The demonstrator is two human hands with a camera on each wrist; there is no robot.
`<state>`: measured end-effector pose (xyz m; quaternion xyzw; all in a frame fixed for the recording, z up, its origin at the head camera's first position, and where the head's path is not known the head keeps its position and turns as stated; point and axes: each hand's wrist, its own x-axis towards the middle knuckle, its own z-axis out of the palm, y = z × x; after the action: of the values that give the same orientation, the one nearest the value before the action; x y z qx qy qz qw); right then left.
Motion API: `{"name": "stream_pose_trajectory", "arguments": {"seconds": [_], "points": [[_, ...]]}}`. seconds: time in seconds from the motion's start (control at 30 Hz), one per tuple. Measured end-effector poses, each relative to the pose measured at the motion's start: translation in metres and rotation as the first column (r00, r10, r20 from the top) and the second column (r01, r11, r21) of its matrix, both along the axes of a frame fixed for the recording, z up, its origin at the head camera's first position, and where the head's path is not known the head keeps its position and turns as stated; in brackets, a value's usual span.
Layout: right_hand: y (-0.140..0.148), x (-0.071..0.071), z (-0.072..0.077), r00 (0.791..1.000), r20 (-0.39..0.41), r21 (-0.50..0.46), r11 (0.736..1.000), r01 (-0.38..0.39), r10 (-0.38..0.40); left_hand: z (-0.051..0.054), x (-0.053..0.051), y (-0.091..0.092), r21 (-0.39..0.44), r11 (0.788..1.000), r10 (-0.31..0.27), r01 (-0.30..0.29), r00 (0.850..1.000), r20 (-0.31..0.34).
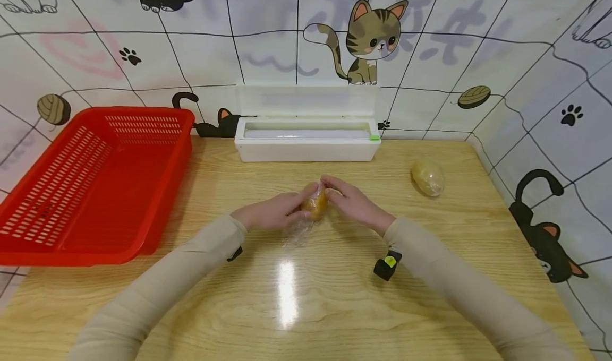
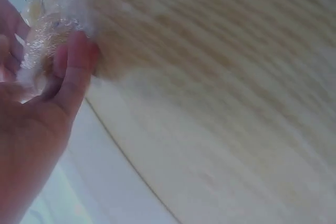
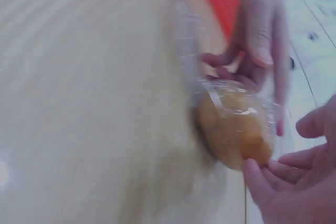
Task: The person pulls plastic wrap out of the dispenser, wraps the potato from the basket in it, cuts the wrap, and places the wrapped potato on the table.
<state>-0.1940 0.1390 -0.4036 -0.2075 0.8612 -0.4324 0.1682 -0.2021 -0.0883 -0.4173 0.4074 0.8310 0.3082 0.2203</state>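
A round yellow-orange fruit or vegetable (image 1: 315,204), wrapped in clear cling film, is between the two hands above the middle of the table. My left hand (image 1: 274,211) grips it from the left, with fingers and thumb around it in the left wrist view. Loose film (image 1: 297,233) hangs below that hand. From the other side, my right hand (image 1: 356,202) touches the wrapped piece (image 3: 233,124) with its fingertips, the thumb standing apart in the right wrist view. A second film-wrapped yellow piece (image 1: 427,177) lies on the table at the right.
A long white cling film box (image 1: 308,151) stands at the table's back edge, its lid raised and a green slider at its right end. At the left is a red plastic basket (image 1: 164,191). Cat-patterned sheeting (image 1: 268,58) borders the wooden table (image 1: 334,313).
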Motion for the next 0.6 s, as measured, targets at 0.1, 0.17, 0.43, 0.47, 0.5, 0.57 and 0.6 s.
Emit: {"name": "stream_pose_trajectory", "arguments": {"seconds": [0.1,0.17,0.43,0.47,0.5,0.57,0.6], "points": [[-0.002,-0.009,0.0,0.999,-0.034,0.042,0.999,0.009,-0.007,0.005,0.006,0.006,-0.122,0.992,-0.01,-0.006,0.991,-0.13],[-0.004,-0.013,-0.002,0.998,-0.07,0.093,0.996,0.0,0.006,0.009,0.011,0.013,-0.24,0.97,-0.033,-0.032,0.964,-0.265],[-0.01,-0.013,-0.01,0.991,-0.132,0.163,0.986,0.029,-0.007,0.014,0.017,0.025,-0.429,0.894,-0.124,-0.131,0.847,-0.516],[-0.011,-0.013,-0.01,0.992,-0.125,0.157,0.987,0.028,-0.008,0.014,0.014,0.023,-0.385,0.915,-0.07,-0.123,0.89,-0.451],[-0.012,-0.012,-0.011,0.993,-0.119,0.149,0.988,0.029,-0.011,0.014,0.01,0.021,-0.32,0.94,-0.01,-0.122,0.925,-0.381],[-0.014,-0.012,-0.012,0.993,-0.115,0.135,0.99,0.029,-0.013,0.014,0.001,0.016,-0.172,0.972,0.116,-0.158,0.965,-0.234],[-0.015,-0.011,-0.013,0.993,-0.116,0.13,0.991,0.023,-0.008,0.012,-0.004,0.014,-0.098,0.977,0.171,-0.19,0.969,-0.176]]}}
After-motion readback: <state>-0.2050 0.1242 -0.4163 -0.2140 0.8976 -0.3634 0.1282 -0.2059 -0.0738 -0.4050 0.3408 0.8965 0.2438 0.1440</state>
